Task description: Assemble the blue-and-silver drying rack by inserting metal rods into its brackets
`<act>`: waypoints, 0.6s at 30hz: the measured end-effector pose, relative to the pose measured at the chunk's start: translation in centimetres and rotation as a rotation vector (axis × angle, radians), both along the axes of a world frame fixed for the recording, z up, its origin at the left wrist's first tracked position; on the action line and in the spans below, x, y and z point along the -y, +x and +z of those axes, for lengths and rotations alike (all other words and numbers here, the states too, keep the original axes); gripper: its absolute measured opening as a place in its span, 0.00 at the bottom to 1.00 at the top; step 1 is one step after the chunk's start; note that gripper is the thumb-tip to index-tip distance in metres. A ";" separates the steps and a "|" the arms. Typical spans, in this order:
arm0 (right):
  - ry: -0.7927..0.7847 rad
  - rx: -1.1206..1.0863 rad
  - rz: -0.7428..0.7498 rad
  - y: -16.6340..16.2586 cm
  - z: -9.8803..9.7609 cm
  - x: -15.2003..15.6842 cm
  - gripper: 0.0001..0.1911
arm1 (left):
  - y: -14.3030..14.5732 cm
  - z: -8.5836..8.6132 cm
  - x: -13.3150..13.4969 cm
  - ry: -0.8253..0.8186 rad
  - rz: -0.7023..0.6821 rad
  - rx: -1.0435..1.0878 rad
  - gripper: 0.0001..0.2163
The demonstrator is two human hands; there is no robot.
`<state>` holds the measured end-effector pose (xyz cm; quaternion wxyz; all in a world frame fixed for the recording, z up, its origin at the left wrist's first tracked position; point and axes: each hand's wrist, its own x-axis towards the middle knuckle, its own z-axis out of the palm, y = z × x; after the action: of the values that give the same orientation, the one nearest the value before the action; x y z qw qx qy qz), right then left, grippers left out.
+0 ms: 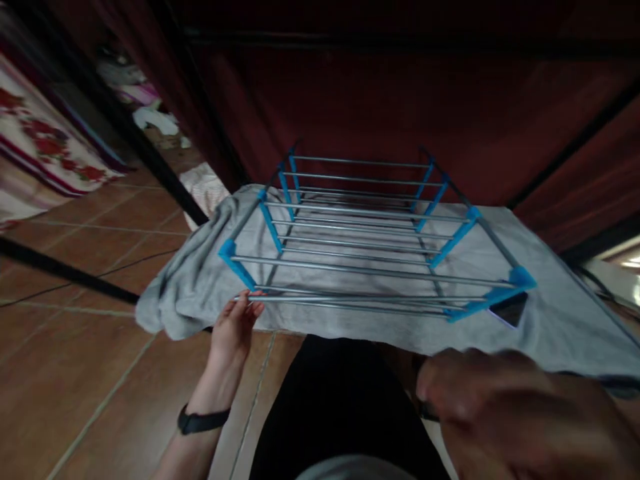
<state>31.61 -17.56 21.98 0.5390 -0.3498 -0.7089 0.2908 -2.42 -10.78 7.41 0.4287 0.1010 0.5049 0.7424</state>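
Observation:
A rack of grey metal rods joined by blue plastic brackets rests on a grey cloth. My left hand, with a black wristband, is closed on the left end of a metal rod along the rack's near side. That rod's far end lies by the near right bracket, where several rods overlap. At the lower right, close to the camera, my right hand is blurred and curled like a fist, apart from the rack. Whatever it may hold is hidden.
A phone lies on the cloth beside the right bracket. Dark frame bars cross on the left, and a dark red panel stands behind. Floral fabric hangs at far left above the tiled floor, where a thin cable runs.

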 end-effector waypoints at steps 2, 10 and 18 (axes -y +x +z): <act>0.034 -0.024 0.076 -1.2 -1.2 -2.4 0.05 | 0.2 0.5 0.2 0.029 -0.001 -0.066 0.12; 0.251 0.379 0.069 -6.3 -8.4 -6.9 0.06 | 0.1 1.2 0.0 0.059 -0.031 -0.092 0.20; 0.558 0.818 -0.024 -11.1 -11.2 -11.4 0.20 | -0.6 1.5 -1.0 0.015 -0.056 -0.286 0.22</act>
<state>20.50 -6.15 10.74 0.2930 -0.2858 -0.9091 -0.0777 -3.02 -9.79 8.92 0.3722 0.2232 0.5521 0.7119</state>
